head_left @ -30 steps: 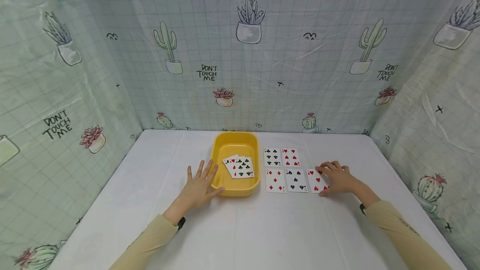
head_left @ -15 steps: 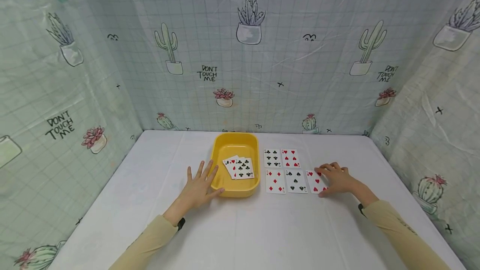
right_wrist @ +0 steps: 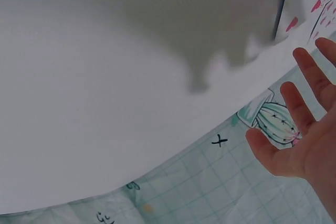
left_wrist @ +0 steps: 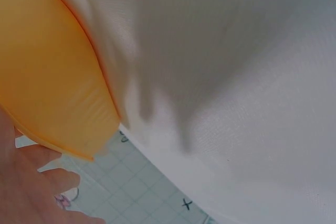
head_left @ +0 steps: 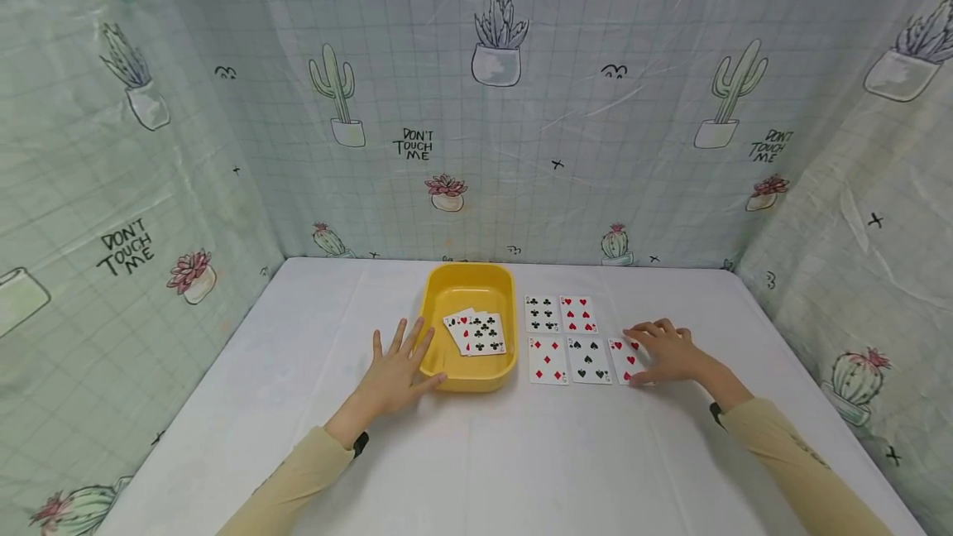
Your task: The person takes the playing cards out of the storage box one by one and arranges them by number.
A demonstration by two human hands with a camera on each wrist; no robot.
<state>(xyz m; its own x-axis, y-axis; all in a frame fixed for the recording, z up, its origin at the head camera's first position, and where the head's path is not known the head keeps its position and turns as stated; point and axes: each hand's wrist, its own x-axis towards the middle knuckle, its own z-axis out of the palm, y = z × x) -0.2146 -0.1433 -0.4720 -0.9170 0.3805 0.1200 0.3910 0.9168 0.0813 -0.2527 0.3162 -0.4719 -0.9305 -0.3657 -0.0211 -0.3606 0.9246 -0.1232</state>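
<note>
My left hand lies with spread fingers along the left wall of a yellow plastic tray; its fingertips and thumb reach the rim. In the left wrist view, fingers sit at the tray's edge. Inside the tray are a few overlapping playing cards, with a clubs card on top. My right hand hovers over a hearts playing card, hiding its right part. Its fingers are loosely bent and apart. The right wrist view shows the fingers spread, beyond the card's edge.
Left of that card lie a spades card and a diamonds card, face up in a row. Behind them are a clubs card and another hearts card. A printed cloth walls the white table.
The hearts card under my right hand has slid slightly left toward the spades card. My right thumb now reaches a little further over the card. The left hand stays put.
</note>
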